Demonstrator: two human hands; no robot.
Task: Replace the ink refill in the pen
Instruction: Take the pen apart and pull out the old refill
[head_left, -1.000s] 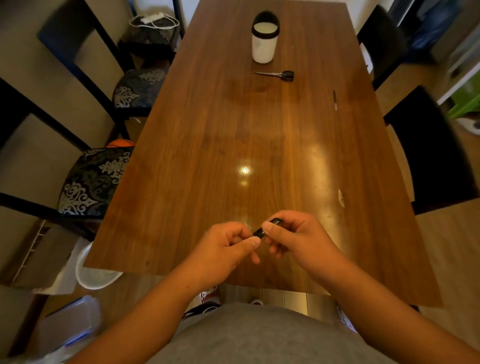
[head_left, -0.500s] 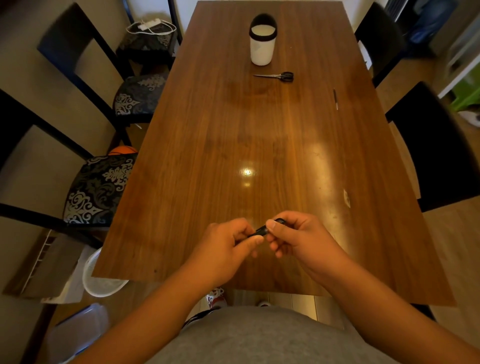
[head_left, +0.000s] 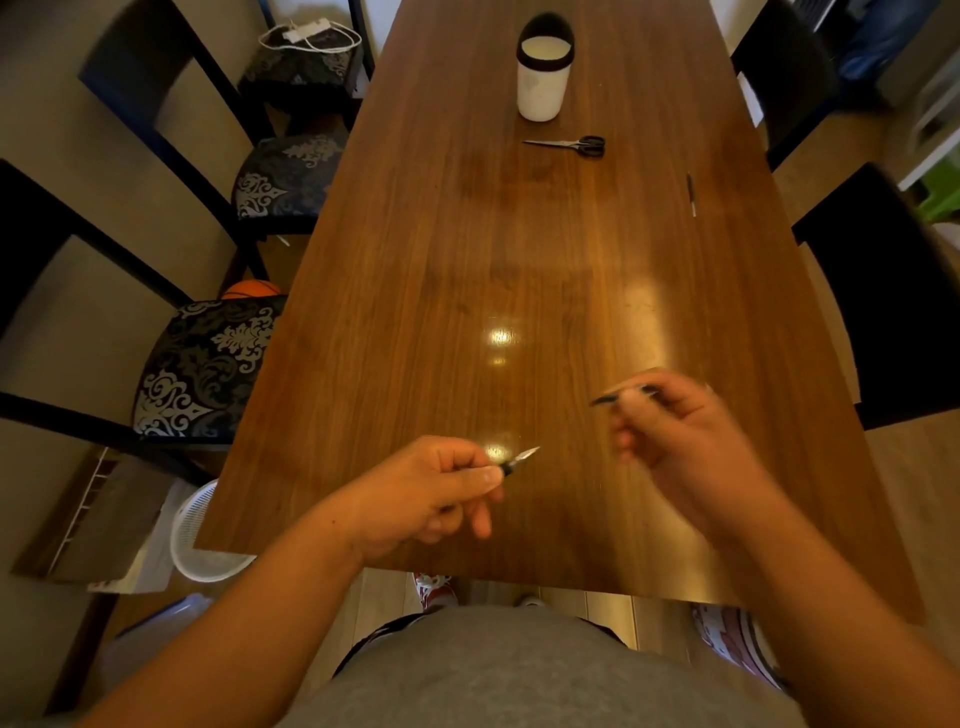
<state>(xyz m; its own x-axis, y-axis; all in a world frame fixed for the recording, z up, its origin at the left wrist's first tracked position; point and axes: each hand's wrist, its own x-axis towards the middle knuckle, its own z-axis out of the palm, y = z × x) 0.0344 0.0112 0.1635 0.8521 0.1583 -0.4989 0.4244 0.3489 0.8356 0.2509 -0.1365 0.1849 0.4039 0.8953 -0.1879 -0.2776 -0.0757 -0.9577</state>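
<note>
Dark pen, now in two pieces over the near table (head_left: 415, 291): tip section (head_left: 521, 459) pinched in my left hand (head_left: 431, 491), blurred barrel (head_left: 621, 396) pinched in my right hand (head_left: 675, 431); spare refill (head_left: 691, 194) lies far right, swap not yet done.

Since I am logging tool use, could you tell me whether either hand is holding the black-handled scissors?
No, the black-handled scissors lie untouched on the brown wooden table, far from both hands.
</note>
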